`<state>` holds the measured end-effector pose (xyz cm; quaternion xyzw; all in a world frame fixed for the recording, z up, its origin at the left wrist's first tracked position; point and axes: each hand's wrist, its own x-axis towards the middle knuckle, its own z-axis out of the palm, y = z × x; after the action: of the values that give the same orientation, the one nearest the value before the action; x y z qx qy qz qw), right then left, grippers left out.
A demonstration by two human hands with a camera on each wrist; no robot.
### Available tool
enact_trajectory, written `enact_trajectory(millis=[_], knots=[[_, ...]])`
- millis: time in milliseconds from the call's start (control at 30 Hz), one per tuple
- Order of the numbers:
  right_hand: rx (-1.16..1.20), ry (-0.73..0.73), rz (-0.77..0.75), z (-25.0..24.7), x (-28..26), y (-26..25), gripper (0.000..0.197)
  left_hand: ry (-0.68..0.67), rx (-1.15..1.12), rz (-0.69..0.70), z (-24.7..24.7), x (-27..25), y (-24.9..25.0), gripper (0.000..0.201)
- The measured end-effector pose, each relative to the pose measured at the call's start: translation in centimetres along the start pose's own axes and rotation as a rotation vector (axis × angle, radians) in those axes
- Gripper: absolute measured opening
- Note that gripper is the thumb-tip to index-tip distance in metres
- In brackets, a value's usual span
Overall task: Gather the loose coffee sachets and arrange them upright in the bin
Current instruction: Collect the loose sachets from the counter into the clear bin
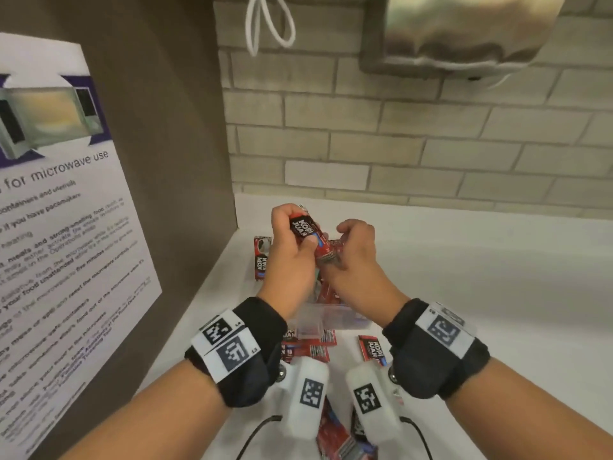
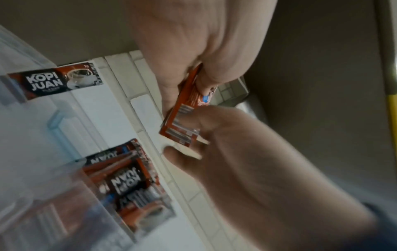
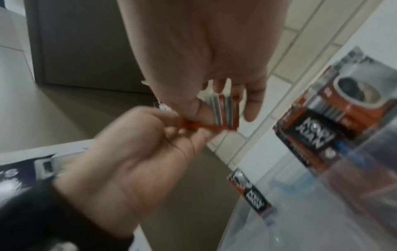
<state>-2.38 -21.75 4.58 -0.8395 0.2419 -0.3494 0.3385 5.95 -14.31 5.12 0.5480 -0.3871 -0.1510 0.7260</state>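
Above the clear plastic bin [image 1: 335,315], my left hand [image 1: 300,239] grips a small bundle of red and black coffee sachets [image 1: 306,229], held slanted. My right hand [image 1: 341,252] pinches the bundle's lower end [image 3: 224,111] between thumb and fingers. In the left wrist view the held sachets [image 2: 184,108] run from my left hand [image 2: 193,51] down to my right hand's fingers [image 2: 214,129]. More sachets [image 2: 128,180] stand inside the bin [image 2: 38,195], also seen as sachets [image 3: 318,118] through the bin wall [image 3: 322,212]. Loose sachets lie flat around the bin: one sachet [image 1: 262,257] beyond it, several [image 1: 371,348] nearer me.
The white counter [image 1: 481,293] ends at a tiled wall [image 1: 398,144] behind and a brown side panel [image 1: 166,161] on the left with a microwave notice [image 1: 49,210]. A metal dispenser [image 1: 464,31] and a white cord loop [image 1: 268,24] hang above. More sachets [image 1: 335,436] lie near my wrists.
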Motion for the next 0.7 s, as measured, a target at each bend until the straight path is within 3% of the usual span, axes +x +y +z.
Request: enact_trajectory(millis=[133,367,500,700], knots=[[0.064,0.095,0.083,-3.0,0.3,2.0,0.054,-0.057,0.115,-0.039,-0.6,1.7,-2.4,0.058],[0.291,0.216,0.311,-5.1,-0.6,6.7,0.046,-0.395,0.404,-0.148,-0.8,1.7,-5.2,0.034],[0.291,0.199,0.38,-3.9,-1.4,8.4,0.045,-0.542,0.537,-0.234,-0.4,1.9,-6.1,0.037],[0.31,0.168,0.524,-1.8,-2.2,10.4,0.045,-0.574,0.799,-0.193,0.1,2.2,-7.5,0.047]])
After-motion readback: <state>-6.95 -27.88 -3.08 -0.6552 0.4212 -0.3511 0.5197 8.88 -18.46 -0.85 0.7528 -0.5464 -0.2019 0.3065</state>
